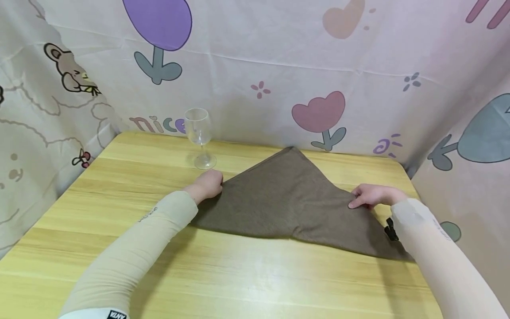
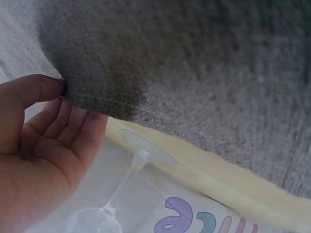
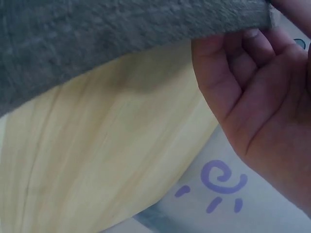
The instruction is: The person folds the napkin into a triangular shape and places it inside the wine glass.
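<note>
A grey-brown cloth spreads over the wooden table in a roughly triangular shape, its peak pointing to the back. My left hand grips its upper left edge; in the left wrist view the thumb and fingers pinch the hem of the cloth. On the right slope of the cloth, my right hand pinches the edge between thumb and fingers. The right wrist view shows those fingers curled under the fabric. Some creases run down the cloth's middle to its front edge.
A clear wine glass stands upright near the table's back edge, just beyond my left hand. The wooden table extends in front of the cloth. Behind and at both sides hangs a printed curtain with flowers and hearts.
</note>
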Motion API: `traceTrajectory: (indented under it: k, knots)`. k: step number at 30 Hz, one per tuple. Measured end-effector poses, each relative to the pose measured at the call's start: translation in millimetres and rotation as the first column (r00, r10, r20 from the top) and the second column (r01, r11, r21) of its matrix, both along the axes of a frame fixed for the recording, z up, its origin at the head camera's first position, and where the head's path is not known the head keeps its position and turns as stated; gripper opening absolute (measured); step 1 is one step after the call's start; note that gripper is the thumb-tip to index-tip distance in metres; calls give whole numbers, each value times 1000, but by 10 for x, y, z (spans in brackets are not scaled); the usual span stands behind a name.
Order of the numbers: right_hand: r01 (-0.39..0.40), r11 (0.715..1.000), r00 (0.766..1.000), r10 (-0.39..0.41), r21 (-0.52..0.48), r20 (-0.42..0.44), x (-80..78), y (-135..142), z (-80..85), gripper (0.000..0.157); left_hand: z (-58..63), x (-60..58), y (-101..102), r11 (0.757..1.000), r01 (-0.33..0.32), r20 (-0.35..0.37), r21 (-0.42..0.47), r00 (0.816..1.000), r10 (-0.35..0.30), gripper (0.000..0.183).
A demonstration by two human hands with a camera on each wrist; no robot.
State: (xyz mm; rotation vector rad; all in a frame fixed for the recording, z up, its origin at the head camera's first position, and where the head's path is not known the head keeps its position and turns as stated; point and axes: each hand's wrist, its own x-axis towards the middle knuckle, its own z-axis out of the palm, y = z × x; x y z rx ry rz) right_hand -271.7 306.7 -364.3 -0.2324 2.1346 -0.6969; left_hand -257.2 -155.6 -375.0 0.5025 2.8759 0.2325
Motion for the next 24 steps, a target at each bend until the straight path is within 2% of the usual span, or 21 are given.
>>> traceTrajectory:
  k: [6, 9, 14, 17, 21, 24]
  knots:
    - [-14, 999, 994, 11, 33, 111, 84, 140, 2, 10, -7, -8, 3, 1000, 9, 7, 4, 1000, -9, 15]
    - [-40, 998, 991, 33, 54, 130, 122, 207, -5, 13, -5, -8, -2, 1000, 6, 8, 3, 1000, -6, 14]
    - [-48, 996, 993, 40, 75, 109, 172, 270, -15, 34, -12, -3, 2, 1000, 11, -2, -4, 1000, -11, 14]
    - [-34, 996, 997, 28, 87, 71, 183, 293, -7, 40, -17, -5, 7, 1000, 9, -1, -4, 1000, -9, 14]
    - [-30, 993, 999, 27, 116, 35, 205, 320, 34, 39, -8, 1, 7, 1000, 6, 3, 3, 1000, -6, 13]
    - [-54, 985, 998, 47, 165, 51, 231, 355, 57, 34, 8, 10, -6, 1000, -9, 15, 14, 1000, 9, 12]
